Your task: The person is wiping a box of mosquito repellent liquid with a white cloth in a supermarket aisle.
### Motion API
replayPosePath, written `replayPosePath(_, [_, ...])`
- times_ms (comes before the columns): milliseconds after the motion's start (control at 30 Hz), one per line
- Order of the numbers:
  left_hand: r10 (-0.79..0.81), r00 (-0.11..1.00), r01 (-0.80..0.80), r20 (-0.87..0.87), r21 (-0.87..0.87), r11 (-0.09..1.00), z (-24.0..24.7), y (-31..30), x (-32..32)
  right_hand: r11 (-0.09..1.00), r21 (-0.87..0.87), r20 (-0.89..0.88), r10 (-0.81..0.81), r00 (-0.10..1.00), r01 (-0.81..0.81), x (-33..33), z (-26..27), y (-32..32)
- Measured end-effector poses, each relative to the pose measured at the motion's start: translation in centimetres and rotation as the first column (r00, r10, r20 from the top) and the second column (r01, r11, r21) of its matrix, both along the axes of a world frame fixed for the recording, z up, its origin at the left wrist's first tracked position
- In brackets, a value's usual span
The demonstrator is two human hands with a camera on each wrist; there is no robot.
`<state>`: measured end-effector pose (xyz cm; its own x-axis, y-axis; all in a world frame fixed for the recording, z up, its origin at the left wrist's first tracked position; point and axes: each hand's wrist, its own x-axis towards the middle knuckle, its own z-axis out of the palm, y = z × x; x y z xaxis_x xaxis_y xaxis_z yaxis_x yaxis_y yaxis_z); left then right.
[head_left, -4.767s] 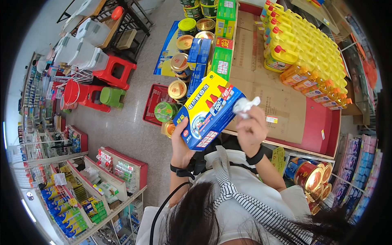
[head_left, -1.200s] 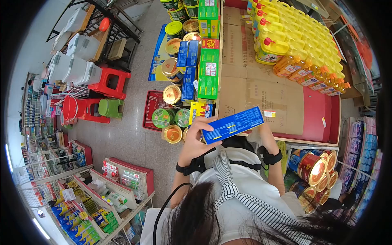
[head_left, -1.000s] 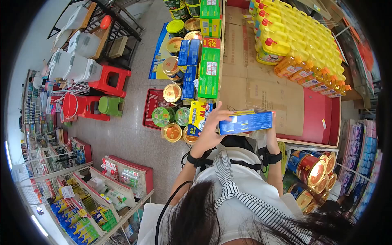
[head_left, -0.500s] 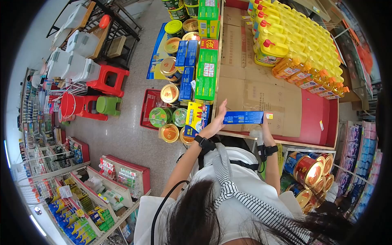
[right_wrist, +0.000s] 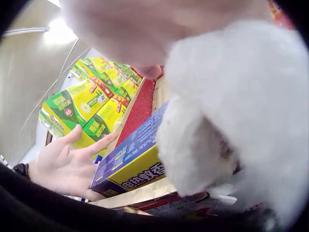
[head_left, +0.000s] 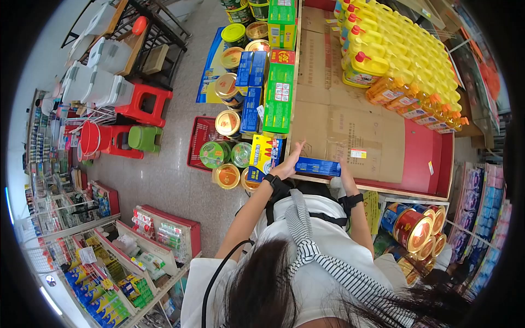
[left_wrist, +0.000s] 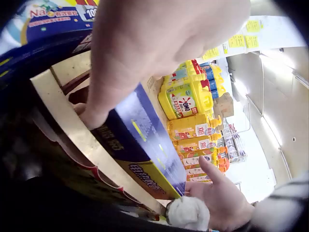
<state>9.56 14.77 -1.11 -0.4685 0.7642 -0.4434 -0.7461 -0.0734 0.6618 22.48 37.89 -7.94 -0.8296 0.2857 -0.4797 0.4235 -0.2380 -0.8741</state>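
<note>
A blue and yellow box (head_left: pixel 318 167) lies lengthwise along the inner side of the display bin's near rim (head_left: pixel 311 179), between both hands. My left hand (head_left: pixel 286 166) touches its left end; in the right wrist view the left hand's (right_wrist: pixel 67 166) fingers are spread and straight against it. At the right end is my right hand (head_left: pixel 347 179). The left wrist view shows the right hand (left_wrist: pixel 219 195) with its thumb raised beside the box (left_wrist: pixel 140 140) and a crumpled white cloth (left_wrist: pixel 188 212) held low in it. That cloth (right_wrist: pixel 212 106) covers much of the right wrist view.
Yellow jugs (head_left: pixel 363 71) and orange bottles (head_left: pixel 385 90) fill the bin's far right, on flattened cardboard (head_left: pixel 355 120). Left of the bin stand green boxes (head_left: pixel 279 98), blue boxes (head_left: pixel 251 109), a yellow-blue box (head_left: pixel 264 156), gold-lidded tins (head_left: pixel 227 176) and a red basket (head_left: pixel 199 143).
The box has gone from being held up and turned in both hands to lying low at the bin's near rim. The left hand's grip has loosened to straight fingers, and the right hand has moved left.
</note>
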Motion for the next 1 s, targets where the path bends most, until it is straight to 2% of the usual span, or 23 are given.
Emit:
replayPosePath(67, [-0.117,0.992,0.124,0.047,-0.196,0.973,1.3,-0.5,-0.1,0.999,0.031,0.025,0.033,0.999,-0.033,0.0,1.2,-0.3])
replayPosePath(100, [-0.115,0.992,0.122,0.046,-0.195,0.973,0.5,-0.5,0.0,0.994,0.077,0.069,0.071,0.995,-0.076,-0.1,2.1,-0.4])
replayPosePath(167, [-0.238,0.958,0.181,-0.157,-0.31,0.933,-1.8,-0.4,0.1,0.986,0.122,0.112,0.103,0.988,-0.117,-0.2,2.4,-0.5])
replayPosePath(200, [-0.26,0.922,0.181,-0.286,-0.275,0.944,-1.2,-0.5,-0.1,0.966,0.204,0.133,0.135,0.982,-0.161,-0.2,2.4,-0.5])
replayPosePath(233, [-0.26,0.922,0.182,-0.287,-0.273,0.945,-0.6,-0.6,-0.2,0.937,0.284,0.157,0.165,0.974,-0.205,-0.2,2.4,-0.5])
replayPosePath(300, [-0.408,0.832,0.241,-0.376,-0.417,0.876,1.0,-1.2,-0.3,0.945,0.265,0.133,0.162,0.978,-0.193,0.0,3.4,-0.5])
replayPosePath(333, [-0.406,0.833,0.24,-0.376,-0.415,0.877,2.7,-1.7,-0.3,0.952,0.244,0.11,0.159,0.981,-0.182,-0.1,4.0,-0.6])
replayPosePath(400, [-0.328,0.872,0.235,-0.362,-0.278,0.932,7.1,-3.3,-0.4,0.948,0.26,0.178,0.14,0.974,-0.184,0.3,4.0,0.2])
replayPosePath(433, [-0.325,0.874,0.232,-0.362,-0.276,0.933,8.7,-4.3,-0.5,0.944,0.274,0.245,0.118,0.962,-0.186,0.4,3.9,0.5])
replayPosePath(467, [-0.289,0.915,0.219,-0.282,-0.256,0.942,10.2,-5.5,-0.7,0.942,0.275,0.247,0.122,0.961,-0.19,0.5,4.4,0.5])
replayPosePath(500, [-0.252,0.947,0.203,-0.199,-0.237,0.95,11.0,-6.8,-0.8,0.906,0.389,0.19,0.099,0.977,-0.167,0.4,5.7,0.2])
replayPosePath(533, [-0.247,0.949,0.198,-0.197,-0.237,0.951,11.3,-8.1,-0.7,0.857,0.496,0.13,0.084,0.988,-0.138,0.3,7.1,-0.1])
replayPosePath(600, [0.033,0.955,-0.12,-0.294,-0.286,0.95,11.8,-10.7,-0.5,0.832,0.54,0.071,0.108,0.992,-0.129,-0.5,9.1,-0.7])
replayPosePath(633, [0.041,0.955,-0.129,-0.293,-0.287,0.949,11.9,-11.8,-0.3,0.806,0.583,0.01,0.127,0.992,-0.109,-1.1,10.5,-1.2])
replayPosePath(667, [0.181,0.916,-0.306,-0.359,-0.329,0.894,11.9,-12.7,-0.1,0.804,0.583,0.01,0.135,0.991,-0.115,-1.9,13.5,-2.3])
replayPosePath(700, [0.307,0.849,-0.472,-0.43,-0.355,0.807,11.9,-13.5,-0.1,0.84,0.5,0.01,0.235,0.972,-0.209,-3.0,17.9,-4.1])
replayPosePath(767, [0.358,0.823,-0.532,-0.44,-0.379,0.757,11.0,-14.7,-0.8,0.842,0.374,-0.077,0.445,0.892,-0.388,-4.6,23.7,-7.8])
replayPosePath(800, [0.4,0.799,-0.581,-0.45,-0.405,0.706,10.5,-15.1,-1.3,0.872,0.248,-0.176,0.469,0.866,-0.422,-4.9,24.4,-10.1])
replayPosePath(833, [0.403,0.796,-0.585,-0.452,-0.403,0.704,10.3,-15.1,-2.0,0.783,0.287,-0.232,0.616,0.753,-0.552,-5.6,26.4,-11.7])
replayPosePath(867, [0.381,0.792,-0.58,-0.478,-0.394,0.713,10.1,-14.9,-3.1,0.733,0.381,-0.288,0.674,0.681,-0.564,-6.1,25.7,-14.1])
replayPosePath(933, [0.341,0.784,-0.558,-0.518,-0.35,0.752,8.7,-15.0,-5.8,0.546,0.502,-0.206,0.829,0.52,-0.671,-8.0,24.9,-17.3])
replayPosePath(967, [0.345,0.778,-0.566,-0.525,-0.348,0.747,7.6,-15.0,-7.3,0.542,0.506,-0.212,0.832,0.512,-0.671,-9.1,23.2,-18.8])
replayPosePath(1000, [0.242,0.779,-0.54,-0.579,-0.423,0.728,6.4,-14.8,-8.7,0.484,0.578,-0.107,0.843,0.527,-0.657,-10.3,21.2,-20.4])
